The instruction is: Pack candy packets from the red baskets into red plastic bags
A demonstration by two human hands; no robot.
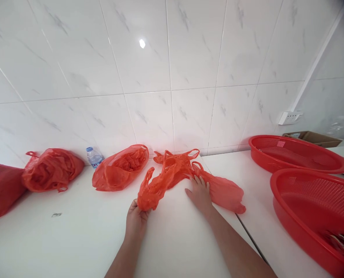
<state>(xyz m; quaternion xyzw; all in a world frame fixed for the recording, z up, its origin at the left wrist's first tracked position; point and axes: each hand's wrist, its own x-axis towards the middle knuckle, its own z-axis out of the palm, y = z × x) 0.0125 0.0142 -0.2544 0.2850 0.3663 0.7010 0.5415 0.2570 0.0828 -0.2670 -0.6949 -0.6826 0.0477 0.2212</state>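
Observation:
A heap of empty red plastic bags (174,170) lies on the white counter (73,235) in front of me. My left hand (136,219) is closed on the bottom end of one crumpled red bag (152,190) pulled out of the heap. My right hand (200,193) lies flat, fingers stretched out, pressing on another flattened red bag (224,191) beside the heap.
A stuffed red bag (118,170) lies left of the heap, a small water bottle (93,157) stands by the tiled wall, and two more full red bags (51,170) sit far left. Two red plastic sieve baskets (298,154) stand at the right. A wall socket (289,117) hangs above them.

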